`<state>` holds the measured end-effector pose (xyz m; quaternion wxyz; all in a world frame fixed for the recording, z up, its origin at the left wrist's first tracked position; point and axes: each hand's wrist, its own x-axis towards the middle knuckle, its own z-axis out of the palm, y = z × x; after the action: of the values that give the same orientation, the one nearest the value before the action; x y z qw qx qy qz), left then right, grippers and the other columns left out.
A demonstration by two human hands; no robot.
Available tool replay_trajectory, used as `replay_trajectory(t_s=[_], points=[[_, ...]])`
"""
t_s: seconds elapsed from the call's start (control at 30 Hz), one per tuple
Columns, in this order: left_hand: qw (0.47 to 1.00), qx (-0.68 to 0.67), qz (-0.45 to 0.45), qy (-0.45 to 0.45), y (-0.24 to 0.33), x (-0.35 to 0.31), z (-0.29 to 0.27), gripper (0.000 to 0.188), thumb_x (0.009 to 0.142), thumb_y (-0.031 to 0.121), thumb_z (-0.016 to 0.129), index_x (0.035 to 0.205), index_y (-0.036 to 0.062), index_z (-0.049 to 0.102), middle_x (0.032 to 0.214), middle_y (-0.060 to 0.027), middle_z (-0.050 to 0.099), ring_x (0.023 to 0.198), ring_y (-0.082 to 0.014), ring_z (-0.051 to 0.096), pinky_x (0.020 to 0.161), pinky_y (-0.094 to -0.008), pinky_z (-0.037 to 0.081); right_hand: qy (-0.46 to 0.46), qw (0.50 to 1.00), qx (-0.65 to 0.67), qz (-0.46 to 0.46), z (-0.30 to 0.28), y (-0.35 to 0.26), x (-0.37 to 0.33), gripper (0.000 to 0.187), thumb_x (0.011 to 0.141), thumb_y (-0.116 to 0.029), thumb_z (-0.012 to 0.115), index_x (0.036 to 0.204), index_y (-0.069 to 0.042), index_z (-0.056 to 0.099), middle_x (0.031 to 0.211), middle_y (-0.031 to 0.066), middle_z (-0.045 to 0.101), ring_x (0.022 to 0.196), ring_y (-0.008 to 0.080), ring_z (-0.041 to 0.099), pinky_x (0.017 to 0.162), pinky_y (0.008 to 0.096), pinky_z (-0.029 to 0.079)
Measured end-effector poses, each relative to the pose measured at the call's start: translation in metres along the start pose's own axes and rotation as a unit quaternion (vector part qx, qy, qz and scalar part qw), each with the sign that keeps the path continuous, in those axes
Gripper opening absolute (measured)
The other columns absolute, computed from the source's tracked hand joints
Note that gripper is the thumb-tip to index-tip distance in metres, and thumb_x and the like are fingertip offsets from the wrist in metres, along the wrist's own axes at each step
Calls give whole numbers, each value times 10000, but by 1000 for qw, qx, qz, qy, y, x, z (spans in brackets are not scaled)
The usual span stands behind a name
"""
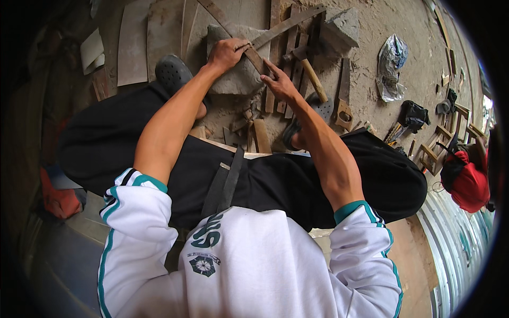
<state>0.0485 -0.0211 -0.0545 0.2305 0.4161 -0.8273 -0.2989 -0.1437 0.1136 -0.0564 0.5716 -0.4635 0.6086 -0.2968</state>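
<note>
A long, flat brown strip (pixel 256 60) slants across a rough concrete block (pixel 241 79) in front of me; I cannot tell whether it is wood or metal. My left hand (pixel 227 54) is closed over the strip's middle, its fingers curled at the edge. At the strip's near end, my right hand (pixel 281 84) grips it between thumb and fingers. A second flat strip (pixel 291 24) crosses by the left fingertips and reaches to the upper right. Just right of my right hand lies a hammer (pixel 314 79) with a pale wooden handle.
Another concrete block (pixel 342 31) stands at the upper right. A handsaw (pixel 344 114) lies beside my right shoe (pixel 322 107). Boards (pixel 133 45) lie at the left, crumpled silver wrapping (pixel 392 66) at the right. Farther right are a black bag (pixel 413 115) and a person in red (pixel 466 180).
</note>
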Motion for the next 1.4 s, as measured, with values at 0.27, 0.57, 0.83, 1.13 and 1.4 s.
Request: replay_trajectory(t_s=[0.27,0.57,0.83,1.13,1.4], points=[[1000,10,-15,-7,6,3,-8,175,860,190,655,988,92,722,955,-113,698,865,-305,670,727,-355,534,36,994,-96,-31,-1,6,7,597,880,-227,660,1428,-204,424,1156,238,579,1090,363,560,954,403,422],[1000,-14,-11,5,8,0,-6,171,859,187,658,979,83,722,941,-115,697,852,-308,669,725,-355,533,26,994,-103,-7,-5,-4,0,586,879,-234,657,1421,-236,432,1126,226,583,1065,356,571,932,411,433],[999,29,4,14,9,-3,-1,178,862,191,651,994,87,711,964,-110,691,869,-306,663,730,-360,533,8,993,-115,2,-9,-1,4,594,876,-245,670,1420,-236,432,1190,228,571,1135,375,544,971,408,418],[999,37,-4,28,15,-8,-1,161,864,171,648,958,52,704,949,-114,683,864,-311,661,734,-362,532,-34,988,-140,49,-25,-7,1,638,853,-354,699,1375,-73,462,1306,204,554,1224,343,524,994,383,428],[999,27,17,32,6,-7,5,157,857,138,648,975,47,697,938,-131,672,844,-332,650,723,-373,523,45,960,-271,-47,-36,0,-24,613,794,-416,707,1300,-118,533,1144,186,608,1093,363,565,919,425,462]])
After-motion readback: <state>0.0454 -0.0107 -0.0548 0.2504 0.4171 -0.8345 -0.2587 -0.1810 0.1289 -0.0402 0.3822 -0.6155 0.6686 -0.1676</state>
